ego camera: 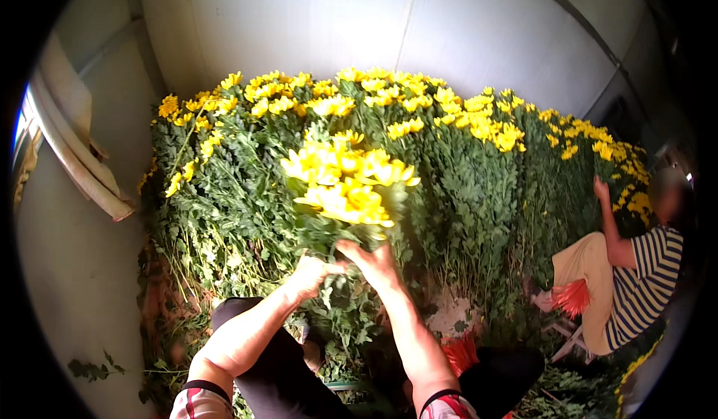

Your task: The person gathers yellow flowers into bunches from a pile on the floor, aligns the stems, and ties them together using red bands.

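A bunch of yellow chrysanthemums [350, 180] stands upright before me, blooms at the top and leafy stems hanging down between my knees. My left hand [314, 273] grips the stems just under the blooms from the left. On the other side my right hand [370, 262] is closed around the same stems, slightly higher, with its fingers partly hidden by leaves. Behind the bunch rises a long bank of cut chrysanthemums [477, 194], stacked with flower heads up and stems down.
Red ties [460, 354] lie by my right leg. At right a seated person in a striped shirt [645, 284] reaches into the flowers, with more red ties [572, 298] on the lap. A pale wall [359, 26] stands behind; rolled sheeting [84, 155] hangs left. Leaf litter [174, 329] covers the ground.
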### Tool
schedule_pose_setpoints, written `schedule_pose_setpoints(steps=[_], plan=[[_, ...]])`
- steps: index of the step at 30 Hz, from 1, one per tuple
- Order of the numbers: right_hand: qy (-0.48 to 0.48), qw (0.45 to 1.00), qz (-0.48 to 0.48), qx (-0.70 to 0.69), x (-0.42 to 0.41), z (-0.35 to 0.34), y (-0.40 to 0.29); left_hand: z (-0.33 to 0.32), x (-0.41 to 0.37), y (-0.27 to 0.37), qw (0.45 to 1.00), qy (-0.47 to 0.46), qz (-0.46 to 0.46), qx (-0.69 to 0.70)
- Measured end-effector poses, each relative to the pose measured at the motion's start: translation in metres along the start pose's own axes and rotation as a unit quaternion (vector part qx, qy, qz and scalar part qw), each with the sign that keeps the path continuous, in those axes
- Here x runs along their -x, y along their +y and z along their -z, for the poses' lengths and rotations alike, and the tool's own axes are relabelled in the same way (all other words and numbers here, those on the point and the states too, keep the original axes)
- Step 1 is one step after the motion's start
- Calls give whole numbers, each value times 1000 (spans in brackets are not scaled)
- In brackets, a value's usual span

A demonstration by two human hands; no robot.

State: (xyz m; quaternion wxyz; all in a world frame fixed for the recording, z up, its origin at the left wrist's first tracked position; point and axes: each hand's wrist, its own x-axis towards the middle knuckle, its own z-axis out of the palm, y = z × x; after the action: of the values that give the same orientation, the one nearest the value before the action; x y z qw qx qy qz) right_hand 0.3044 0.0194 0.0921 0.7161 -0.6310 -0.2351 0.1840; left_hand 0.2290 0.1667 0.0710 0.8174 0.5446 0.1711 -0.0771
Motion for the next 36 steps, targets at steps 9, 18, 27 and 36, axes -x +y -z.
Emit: schedule_pose_setpoints(steps=[9, 18, 27, 36], plan=[[317, 815, -100, 475, -12, 127, 158, 53, 1, 41, 963, 232, -41, 129], [263, 886, 74, 376, 17, 103, 173, 66, -15, 38, 949, 274, -44, 149], [182, 889, -108, 407, -52, 93, 216, 46, -26, 36, 962, 224, -62, 140], [145, 904, -168, 364, -30, 67, 182, 43, -36, 36, 965, 204, -41, 158]])
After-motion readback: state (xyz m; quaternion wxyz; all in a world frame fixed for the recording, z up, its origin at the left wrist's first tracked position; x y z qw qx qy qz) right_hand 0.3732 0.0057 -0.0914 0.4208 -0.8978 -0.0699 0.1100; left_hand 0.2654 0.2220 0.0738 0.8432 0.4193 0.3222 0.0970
